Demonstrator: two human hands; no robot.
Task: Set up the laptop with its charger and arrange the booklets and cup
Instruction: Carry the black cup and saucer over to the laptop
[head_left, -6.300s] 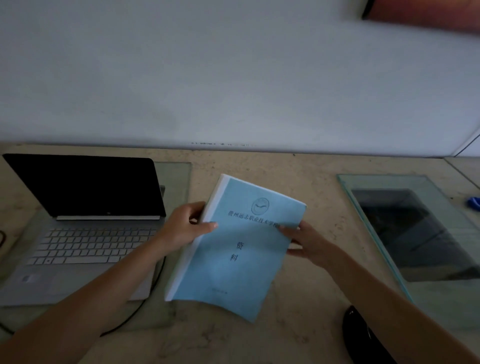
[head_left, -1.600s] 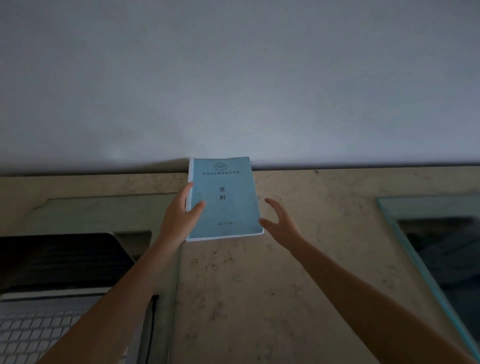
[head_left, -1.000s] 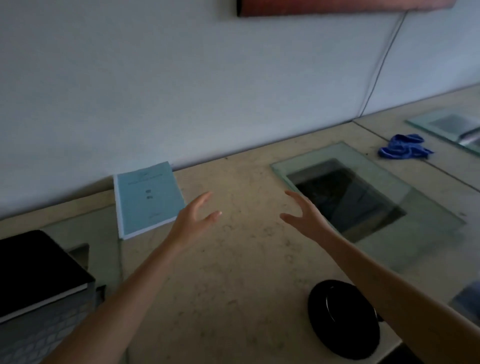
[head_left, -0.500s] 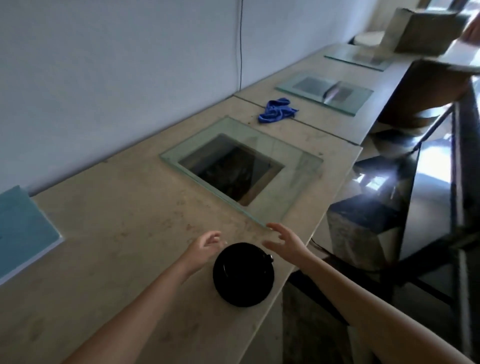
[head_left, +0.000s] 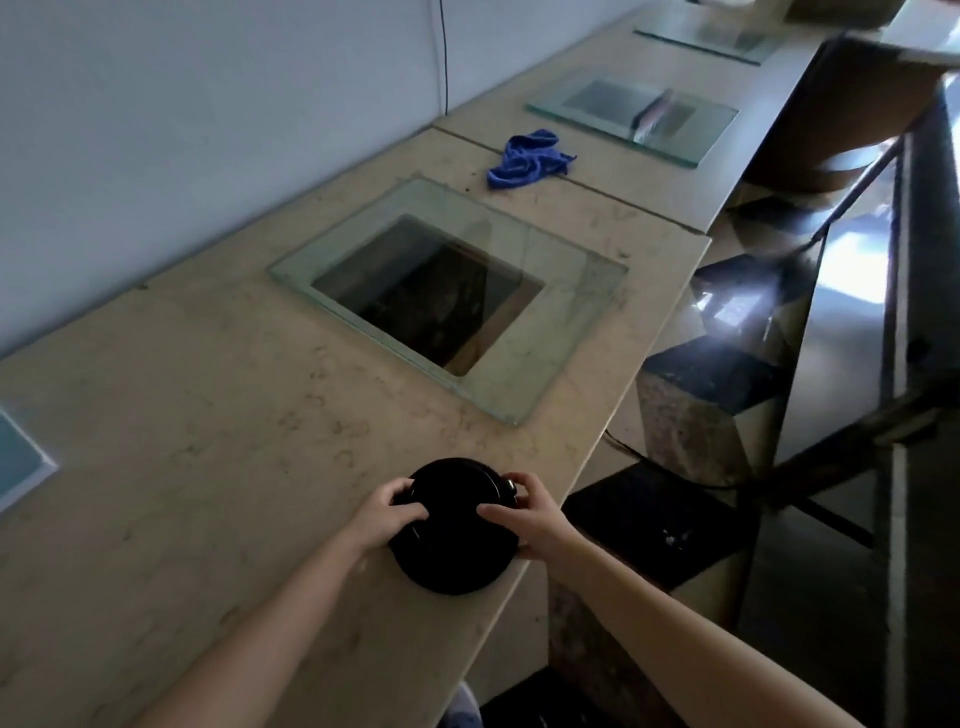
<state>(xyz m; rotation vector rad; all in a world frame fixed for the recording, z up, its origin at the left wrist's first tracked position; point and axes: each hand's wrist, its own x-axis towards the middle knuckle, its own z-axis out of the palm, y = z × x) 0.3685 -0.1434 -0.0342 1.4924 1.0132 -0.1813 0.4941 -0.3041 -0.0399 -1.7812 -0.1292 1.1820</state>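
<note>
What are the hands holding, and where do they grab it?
The black cup: the left hand grips its left side, the right hand its right side.

Location type: an office or public-service counter area. Indicators: a long beige stone counter (head_left: 208, 415) runs along a plain pale wall (head_left: 208, 104). Glass panes (head_left: 571, 291) lie over rectangular cut-outs at repeated stations (three in view). A printed blue booklet (head_left: 15, 457) lies at the left edge. Glossy, reflective dark surfaces (head_left: 841, 338) adjoin the counter on the right.
</note>
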